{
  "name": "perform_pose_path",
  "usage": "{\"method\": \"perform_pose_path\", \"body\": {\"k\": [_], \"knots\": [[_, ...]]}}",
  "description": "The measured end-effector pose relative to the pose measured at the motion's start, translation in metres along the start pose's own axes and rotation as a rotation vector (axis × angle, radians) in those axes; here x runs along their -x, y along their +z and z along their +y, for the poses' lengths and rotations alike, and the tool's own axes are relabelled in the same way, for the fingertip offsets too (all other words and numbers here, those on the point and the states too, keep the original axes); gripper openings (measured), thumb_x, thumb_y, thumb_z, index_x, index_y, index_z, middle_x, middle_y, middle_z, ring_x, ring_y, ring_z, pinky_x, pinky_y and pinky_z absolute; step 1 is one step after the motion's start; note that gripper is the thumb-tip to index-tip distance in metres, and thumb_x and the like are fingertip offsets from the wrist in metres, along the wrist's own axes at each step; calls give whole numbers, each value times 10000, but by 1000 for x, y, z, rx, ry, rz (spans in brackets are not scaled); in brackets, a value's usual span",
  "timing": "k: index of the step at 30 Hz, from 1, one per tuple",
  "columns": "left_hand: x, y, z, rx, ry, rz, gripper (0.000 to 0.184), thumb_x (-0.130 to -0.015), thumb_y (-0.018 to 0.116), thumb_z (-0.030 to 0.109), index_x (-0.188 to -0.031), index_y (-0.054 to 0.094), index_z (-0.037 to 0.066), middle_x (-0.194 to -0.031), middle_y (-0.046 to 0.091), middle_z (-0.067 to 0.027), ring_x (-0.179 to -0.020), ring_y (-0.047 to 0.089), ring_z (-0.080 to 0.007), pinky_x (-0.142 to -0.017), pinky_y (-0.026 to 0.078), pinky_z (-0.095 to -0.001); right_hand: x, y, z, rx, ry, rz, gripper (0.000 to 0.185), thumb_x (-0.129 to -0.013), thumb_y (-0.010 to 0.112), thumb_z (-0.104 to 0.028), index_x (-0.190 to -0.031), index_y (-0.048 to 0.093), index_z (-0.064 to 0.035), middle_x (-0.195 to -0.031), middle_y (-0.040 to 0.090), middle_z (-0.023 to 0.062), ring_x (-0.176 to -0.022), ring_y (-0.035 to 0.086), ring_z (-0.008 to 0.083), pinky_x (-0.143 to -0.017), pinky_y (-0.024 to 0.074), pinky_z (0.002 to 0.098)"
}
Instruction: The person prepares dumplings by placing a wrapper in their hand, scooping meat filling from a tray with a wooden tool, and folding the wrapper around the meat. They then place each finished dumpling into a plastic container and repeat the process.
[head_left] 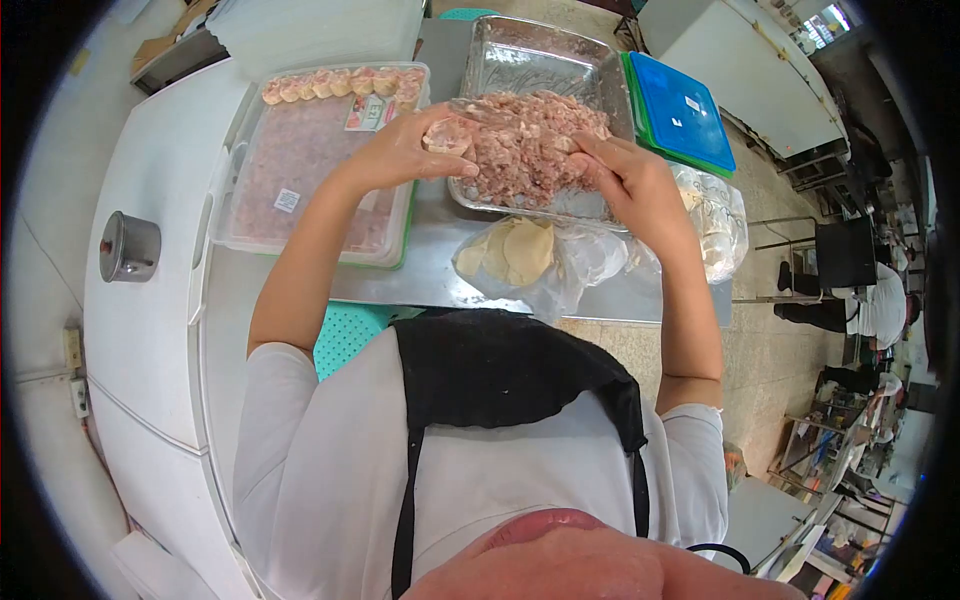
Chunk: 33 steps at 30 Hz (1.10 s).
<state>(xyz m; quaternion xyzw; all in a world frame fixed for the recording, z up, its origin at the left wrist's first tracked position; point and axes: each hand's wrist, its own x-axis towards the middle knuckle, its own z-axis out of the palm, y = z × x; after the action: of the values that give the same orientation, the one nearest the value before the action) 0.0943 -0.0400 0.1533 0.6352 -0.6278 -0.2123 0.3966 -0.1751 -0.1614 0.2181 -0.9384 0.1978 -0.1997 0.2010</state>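
My left hand [405,150] is curled around a dumpling [447,136], a pale wrapper with pink filling, at the left edge of the metal tray [540,50]. Raw minced meat [535,140] is heaped in the near part of that tray. Over the meat's right side is my right hand [635,180], its fingers bent together; what they hold, if anything, I cannot make out. Round dough wrappers [515,250] lie in an open plastic bag just below the tray. To the left, a row of finished dumplings [340,83] lines the far edge of a plastic box [250,240].
Blue and green lids [685,110] are stacked right of the tray, with a plastic-wrapped pack [718,225] nearer me. A metal pot [130,247] stands on a white surface at the left. A turquoise stool [350,335] is under the table. Another person [880,305] is far right.
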Motion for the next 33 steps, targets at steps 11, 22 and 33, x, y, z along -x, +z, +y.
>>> {"method": "perform_pose_path", "body": {"k": [11,22,33], "knots": [[16,-83,-78,-90,-57,-30,573,-701,770,385,-1171,613,98,-965,646,-79,-832,590,-201,-780,479,-333,18,71,19,-175,111,-3,327,-910,589,-234,-1155,609,-18,-934,664,174,-833,646,317,-713,486,380],[-11,-64,-117,-468,-200,211,740,-725,711,239,-1371,393,72,-1167,596,-222,-1097,564,-378,-924,446,-444,91,63,58,-559,637,54,318,-947,566,-258,-1139,639,-16,-710,484,-47,-646,423,50,-583,384,228],[-36,-48,-90,-471,-229,117,777,-741,703,167,-1417,333,63,-1218,566,-229,-1055,573,-354,-908,450,-407,18,23,142,532,213,-371,268,-848,538,-211,-728,677,-17,-723,646,201,-714,645,371,-621,503,466]]}}
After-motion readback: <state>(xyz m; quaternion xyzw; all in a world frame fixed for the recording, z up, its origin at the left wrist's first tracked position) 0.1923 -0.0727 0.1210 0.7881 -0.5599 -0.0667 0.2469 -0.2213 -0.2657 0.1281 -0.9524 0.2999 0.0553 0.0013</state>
